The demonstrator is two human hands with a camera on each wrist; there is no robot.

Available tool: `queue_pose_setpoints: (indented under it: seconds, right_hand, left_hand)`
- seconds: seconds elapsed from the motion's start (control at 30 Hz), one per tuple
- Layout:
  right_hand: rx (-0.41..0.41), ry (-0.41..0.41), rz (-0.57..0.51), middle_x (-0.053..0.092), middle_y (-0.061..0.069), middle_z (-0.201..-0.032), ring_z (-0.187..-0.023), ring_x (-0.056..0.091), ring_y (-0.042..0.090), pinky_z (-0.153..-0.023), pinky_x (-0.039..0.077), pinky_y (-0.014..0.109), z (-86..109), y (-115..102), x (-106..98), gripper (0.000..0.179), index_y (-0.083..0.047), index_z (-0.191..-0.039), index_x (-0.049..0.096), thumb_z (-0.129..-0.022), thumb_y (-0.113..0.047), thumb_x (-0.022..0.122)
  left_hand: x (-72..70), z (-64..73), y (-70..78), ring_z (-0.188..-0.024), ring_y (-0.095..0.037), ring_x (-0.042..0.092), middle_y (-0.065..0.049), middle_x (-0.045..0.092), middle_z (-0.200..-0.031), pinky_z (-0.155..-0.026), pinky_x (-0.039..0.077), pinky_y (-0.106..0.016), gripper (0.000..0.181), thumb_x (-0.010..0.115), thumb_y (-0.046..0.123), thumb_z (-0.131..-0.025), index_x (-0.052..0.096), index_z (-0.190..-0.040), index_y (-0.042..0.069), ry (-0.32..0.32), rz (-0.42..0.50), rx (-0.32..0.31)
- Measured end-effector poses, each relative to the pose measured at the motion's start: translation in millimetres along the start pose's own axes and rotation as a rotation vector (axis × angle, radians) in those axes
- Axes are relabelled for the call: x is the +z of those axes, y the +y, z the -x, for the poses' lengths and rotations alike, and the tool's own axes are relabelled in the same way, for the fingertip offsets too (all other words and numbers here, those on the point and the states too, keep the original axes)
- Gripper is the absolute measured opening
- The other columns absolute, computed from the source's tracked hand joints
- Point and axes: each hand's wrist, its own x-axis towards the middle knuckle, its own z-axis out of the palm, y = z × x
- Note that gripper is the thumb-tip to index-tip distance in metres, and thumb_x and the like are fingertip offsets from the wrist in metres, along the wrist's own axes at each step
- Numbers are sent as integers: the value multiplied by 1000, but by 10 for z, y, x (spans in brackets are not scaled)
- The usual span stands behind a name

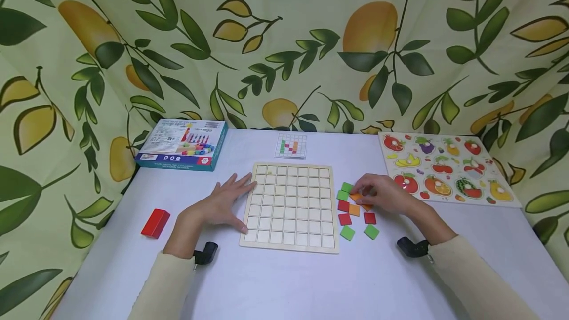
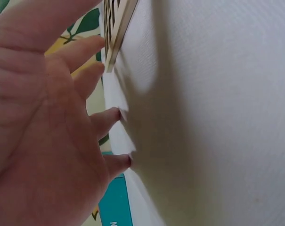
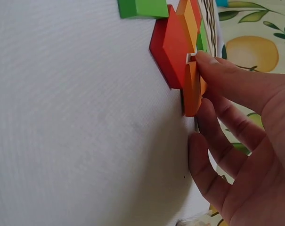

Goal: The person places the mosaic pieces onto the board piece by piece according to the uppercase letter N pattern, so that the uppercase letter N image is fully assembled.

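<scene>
A wooden grid board (image 1: 290,206) with rows of square recesses lies flat on the table. My left hand (image 1: 222,204) is spread at its left side, thumb and fingertips against the frame; the left wrist view shows the palm (image 2: 43,132) and splayed fingers. To the right of the board my right hand (image 1: 382,194) bends over the loose square tiles, pinching an orange tile (image 1: 355,197) between thumb and fingers. Other tiles lie around it: green (image 1: 347,233), red (image 1: 344,220) and orange (image 1: 354,210). The right wrist view shows a red tile (image 3: 173,52) close to the fingertips.
Behind the board lies a pattern card (image 1: 291,146) with coloured squares. A toy box (image 1: 182,144) is at the back left, a red block (image 1: 155,223) at the left. The fruit puzzle board (image 1: 449,169) lies at the right, and a leaf-patterned curtain (image 1: 284,63) hangs behind.
</scene>
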Motion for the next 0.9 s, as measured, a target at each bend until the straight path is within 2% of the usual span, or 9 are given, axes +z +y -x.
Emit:
queue_pose_setpoints:
  seconds: [0.47, 0.7, 0.9]
  right_hand:
    - [2, 48, 23, 70, 1, -99, -83, 60, 13, -71, 56, 14, -1, -5, -6, 19, -16, -101, 75, -84, -11, 83]
    - [-6, 89, -8, 75, 1, -100, -79, 60, 11, -67, 55, 16, 16, -12, -29, 17, -17, -99, 78, -83, -15, 85]
    - [-30, 113, -38, 78, 1, -101, -83, 63, 9, -69, 57, 17, -2, -26, -36, 14, -19, -97, 81, -84, -18, 84]
  left_hand:
    - [6, -3, 1, -162, -39, -3, 1, 18, -174, -126, -2, -70, 115, 95, 43, -63, 36, -160, 26, -6, 9, -23]
    - [23, -15, -17, -163, -38, -3, 3, 17, -174, -126, -3, -71, 115, 95, 44, -63, 35, -160, 28, -10, 15, -21]
    - [27, -18, -22, -163, -37, -4, 3, 17, -174, -126, -4, -70, 115, 95, 43, -63, 35, -160, 28, -8, 21, -20]
